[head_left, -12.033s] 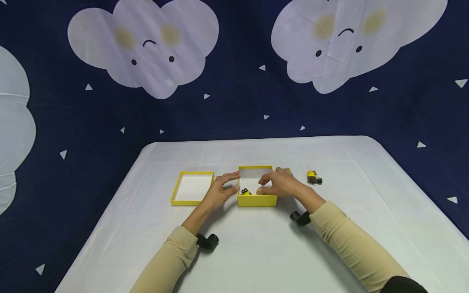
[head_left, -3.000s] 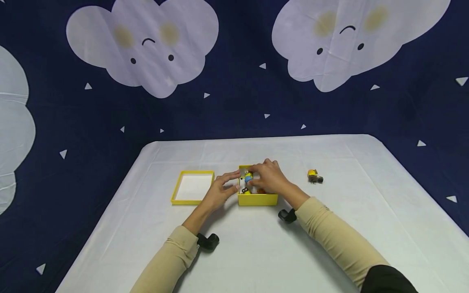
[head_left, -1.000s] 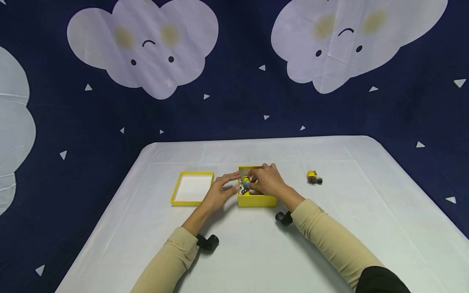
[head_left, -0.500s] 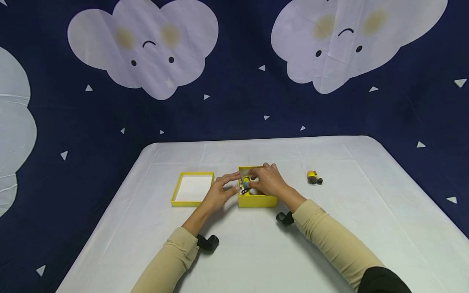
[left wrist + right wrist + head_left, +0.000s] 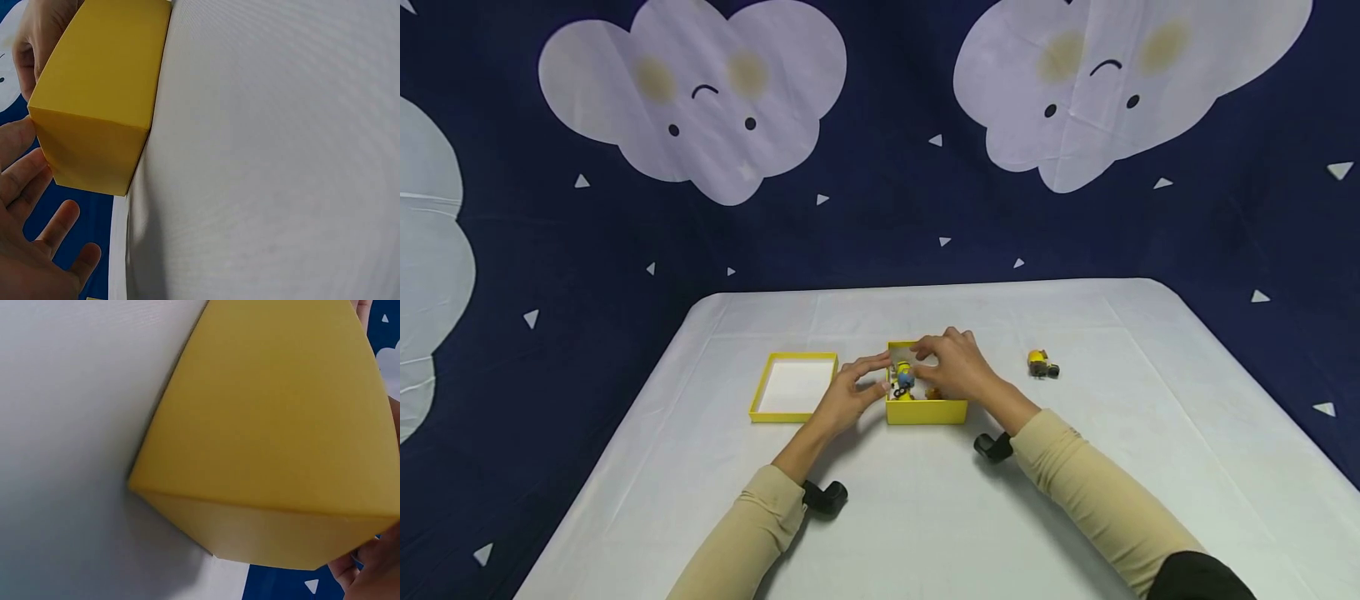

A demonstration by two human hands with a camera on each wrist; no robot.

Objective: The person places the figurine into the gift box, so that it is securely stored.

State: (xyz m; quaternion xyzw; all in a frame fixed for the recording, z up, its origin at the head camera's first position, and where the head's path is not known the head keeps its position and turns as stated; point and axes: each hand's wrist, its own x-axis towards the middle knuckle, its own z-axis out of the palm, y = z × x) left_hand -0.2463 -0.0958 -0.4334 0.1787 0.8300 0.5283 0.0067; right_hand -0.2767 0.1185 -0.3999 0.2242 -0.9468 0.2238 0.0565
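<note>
Head view: packing looks mostly done. Three small items are seen inside the yellow box [image 5: 927, 412], set centrally on the desk [image 5: 895, 517]: a blue-and-yellow figure [image 5: 905, 377] at nine o'clock, a black-goggled yellow figure [image 5: 906, 397] at eight, a brownish piece [image 5: 933, 393] at five, partly hidden. One yellow-and-brown figure [image 5: 1038, 364] is left out at three o'clock from the box; the lid [image 5: 793, 387] is off, laid at nine o'clock, inside up; both are judged outstanding. The box is upright, yellow outside, pale inside, no damage noted. The left hand [image 5: 847, 392], fingers spread, is rested against the box's nine-o'clock wall; the right hand [image 5: 958, 367] is held over the box, thumb and forefinger parted, nothing apparently gripped.
</note>
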